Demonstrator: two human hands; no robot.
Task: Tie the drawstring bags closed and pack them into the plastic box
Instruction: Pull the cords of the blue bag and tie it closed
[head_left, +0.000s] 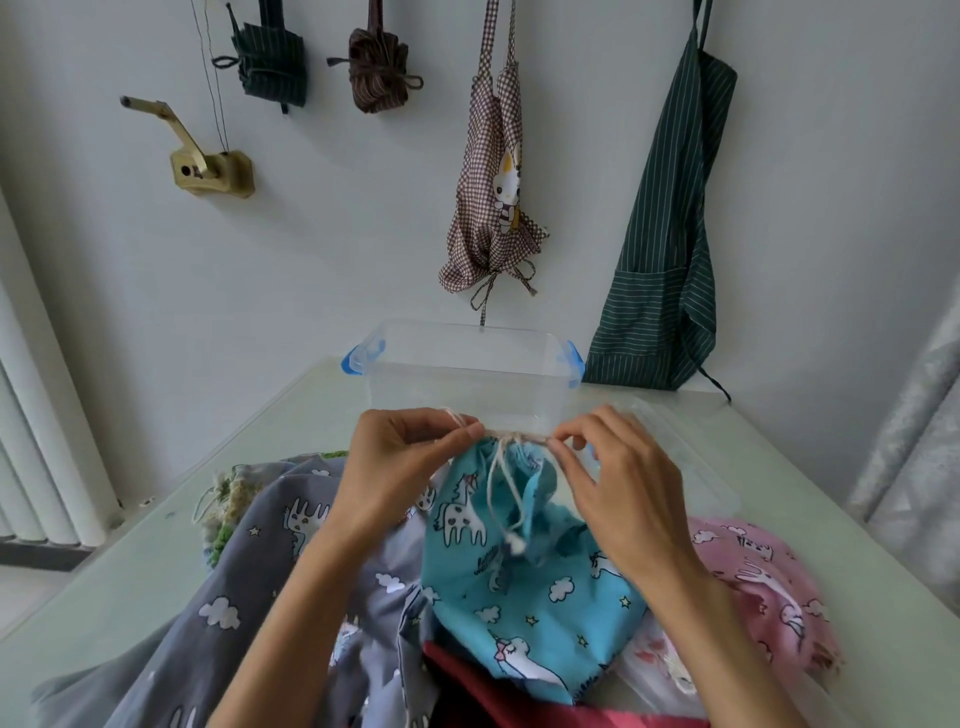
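We hold the blue unicorn-print drawstring bag (524, 577) up over the desk (130, 561), its mouth gathered tight at the top. Our left hand (400, 467) pinches one end of the cream drawstring (506, 488) between thumb and curled fingers, and our right hand (618, 478) pinches the other end, so the cord runs taut between them across the bag's neck. Two loose cord tails hang down the front of the bag and end in small knots. Just behind our hands stands the clear plastic box (462, 374) with blue latches, open at the top; we see no bag inside it, though its transparent walls make this hard to judge. Its clear lid (691, 452) seems to lie flat on the desk to the right. Under and around the blue bag lie other bags: a grey unicorn-print bag (249, 597) to the left, a pink unicorn-print bag (763, 577) to the right, a green and cream bag (228, 499) at far left, and a piece of red cloth (493, 691) nearest us. On the wall hang a green striped apron (670, 249) and a checked apron (493, 182).
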